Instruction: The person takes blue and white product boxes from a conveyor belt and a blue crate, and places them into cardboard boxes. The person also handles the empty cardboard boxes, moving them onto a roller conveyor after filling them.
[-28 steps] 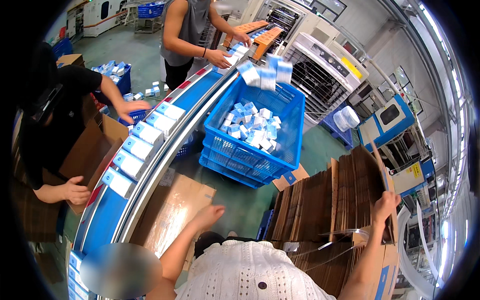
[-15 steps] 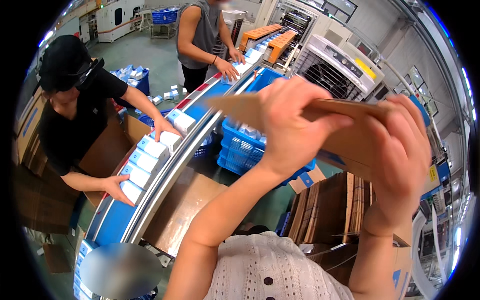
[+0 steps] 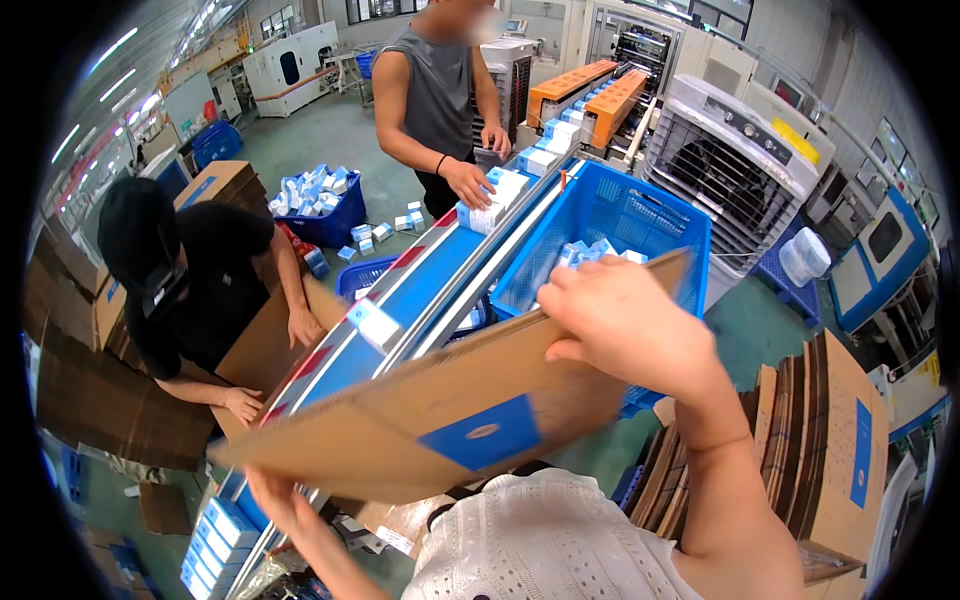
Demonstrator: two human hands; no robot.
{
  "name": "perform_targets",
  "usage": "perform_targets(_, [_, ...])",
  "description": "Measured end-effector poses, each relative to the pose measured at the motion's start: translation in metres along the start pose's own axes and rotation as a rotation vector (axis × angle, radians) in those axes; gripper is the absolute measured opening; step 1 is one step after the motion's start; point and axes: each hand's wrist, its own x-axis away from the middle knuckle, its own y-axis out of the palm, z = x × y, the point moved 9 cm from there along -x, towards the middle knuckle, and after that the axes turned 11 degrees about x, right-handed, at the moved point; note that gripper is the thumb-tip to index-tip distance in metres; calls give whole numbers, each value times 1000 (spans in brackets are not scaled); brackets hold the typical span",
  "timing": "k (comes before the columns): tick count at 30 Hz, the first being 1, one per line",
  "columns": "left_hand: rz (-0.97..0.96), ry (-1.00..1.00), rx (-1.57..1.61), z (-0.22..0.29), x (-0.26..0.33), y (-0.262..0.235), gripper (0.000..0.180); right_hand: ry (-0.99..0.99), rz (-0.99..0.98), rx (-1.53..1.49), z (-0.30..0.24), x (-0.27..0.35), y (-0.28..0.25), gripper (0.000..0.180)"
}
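A flattened cardboard carton (image 3: 390, 440), brown with a blue printed panel, stretches between my hands, tilted in front of my body. My right hand (image 3: 635, 325) is closed over its upper edge towards the right. Low on the left, my left hand (image 3: 280, 498) grips the carton's lower left edge, its fingers partly hidden by the board. Behind the carton runs a blue conveyor belt (image 3: 430, 262), partly covered by it. One small white-and-blue box (image 3: 374, 325) lies on the belt just beyond the carton's top edge.
A blue crate (image 3: 690, 215) with small boxes stands beyond my right hand. Stacked flat cartons (image 3: 790, 440) are at right. Across the belt, a person in black (image 3: 215, 290) handles an open carton; another in grey (image 3: 430, 100) touches boxes farther along. Stacked boxes (image 3: 218, 545) stand lower left.
The carton has swung down and left from a raised, nearly edge-on position, with my left hand lowered. The person in black now handles a carton, and the row of boxes there is out of sight.
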Motion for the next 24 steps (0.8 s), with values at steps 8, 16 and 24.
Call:
perform_targets(8, [258,780,-1763,30,97,-19,62,-446,-195,-282,-90,-10,240,17])
perform_targets(16, [-87,511,-1950,-52,113,98,73,-434,-468,-606,-90,-97,270,38])
perform_targets(24, [-712,-12,-1970,-87,132,81,21,-707,-55,-481,-91,-134,260,31])
